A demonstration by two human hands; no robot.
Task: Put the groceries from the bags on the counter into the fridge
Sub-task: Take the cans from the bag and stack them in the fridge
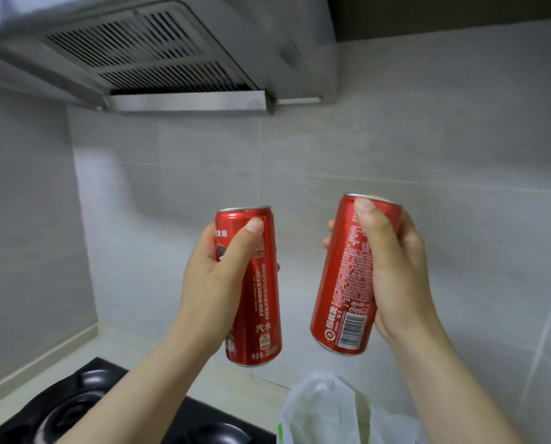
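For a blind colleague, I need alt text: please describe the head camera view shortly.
The left hand and the right hand each hold a red Coca-Cola can, the left can and the right can, raised before a grey tiled wall. A range hood hangs above; a black gas stove and a white plastic bag lie below.

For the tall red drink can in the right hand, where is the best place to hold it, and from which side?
Grip the tall red drink can around its smooth cylindrical middle, coming from its right side, as the right hand does.
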